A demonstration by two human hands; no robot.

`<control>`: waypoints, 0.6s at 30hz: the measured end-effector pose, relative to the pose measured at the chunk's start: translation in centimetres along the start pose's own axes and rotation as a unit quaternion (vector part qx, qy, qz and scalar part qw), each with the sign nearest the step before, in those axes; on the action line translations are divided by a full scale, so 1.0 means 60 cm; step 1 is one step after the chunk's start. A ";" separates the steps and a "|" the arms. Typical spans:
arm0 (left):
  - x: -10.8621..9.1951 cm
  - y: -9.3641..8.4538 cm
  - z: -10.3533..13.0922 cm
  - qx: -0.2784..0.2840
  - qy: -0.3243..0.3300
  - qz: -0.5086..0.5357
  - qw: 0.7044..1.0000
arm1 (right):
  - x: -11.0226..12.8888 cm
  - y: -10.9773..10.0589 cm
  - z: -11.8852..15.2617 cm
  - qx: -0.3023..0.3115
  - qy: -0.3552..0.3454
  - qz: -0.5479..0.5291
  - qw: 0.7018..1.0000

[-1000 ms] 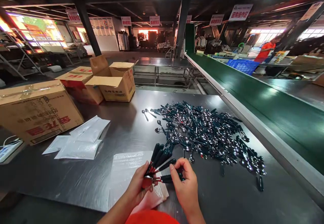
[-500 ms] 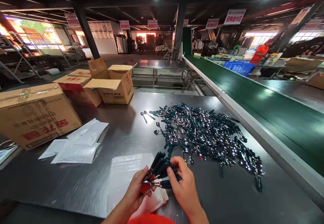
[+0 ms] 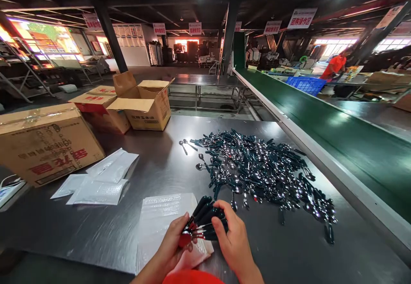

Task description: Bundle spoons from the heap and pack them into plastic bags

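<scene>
A bunch of spoons (image 3: 205, 216) with dark green handles is in my hands, close to the table's near side. My left hand (image 3: 176, 235) is closed around the bowl ends, which reflect red. My right hand (image 3: 233, 236) curls its thumb and fingers about the handle ends on the right; its lower fingers are partly hidden. Beneath my left hand lies a white bubble mailer (image 3: 160, 213), flat on the metal table. Past my right hand spreads a big heap of loose spoons (image 3: 253, 168) with the same dark handles.
More white mailers (image 3: 102, 190) lie at the left by a closed cardboard box (image 3: 48, 143). An open carton (image 3: 147, 113) stands behind them. Along the right side runs a green conveyor belt (image 3: 321, 121). A person in orange (image 3: 335, 66) is beyond it, near a blue crate (image 3: 305, 86).
The right hand has shifted slightly at the handles, which now sit closer together in the bunch. The left hand keeps its hold, and the camera view has moved a little.
</scene>
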State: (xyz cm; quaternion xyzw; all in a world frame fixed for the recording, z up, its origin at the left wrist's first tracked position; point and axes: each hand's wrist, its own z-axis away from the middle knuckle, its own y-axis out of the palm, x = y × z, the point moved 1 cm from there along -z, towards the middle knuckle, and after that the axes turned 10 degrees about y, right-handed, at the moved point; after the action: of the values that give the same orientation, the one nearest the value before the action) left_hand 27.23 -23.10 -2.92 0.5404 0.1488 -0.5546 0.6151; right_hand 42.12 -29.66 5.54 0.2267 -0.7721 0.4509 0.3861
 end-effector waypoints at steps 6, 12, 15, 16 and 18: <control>-0.005 0.003 0.003 0.001 0.010 -0.015 1.000 | 0.009 0.008 -0.005 -0.062 0.029 0.047 0.997; -0.008 0.000 0.000 0.008 0.013 -0.001 1.000 | -0.006 0.016 -0.001 -0.057 0.102 0.015 0.993; -0.008 -0.001 0.001 0.007 0.016 -0.004 1.000 | -0.003 0.015 -0.002 -0.023 0.115 0.022 0.993; -0.008 -0.001 0.002 0.009 0.018 -0.007 1.000 | -0.001 0.015 -0.004 -0.018 0.115 0.034 0.993; -0.008 -0.001 0.003 0.015 0.022 -0.015 1.000 | 0.003 0.015 -0.008 -0.019 0.115 0.058 0.991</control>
State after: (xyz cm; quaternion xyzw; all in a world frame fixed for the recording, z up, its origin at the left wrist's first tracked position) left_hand 26.94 -22.98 -2.54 0.5593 0.1620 -0.5537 0.5953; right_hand 41.56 -28.80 5.37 0.1209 -0.7428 0.4809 0.4499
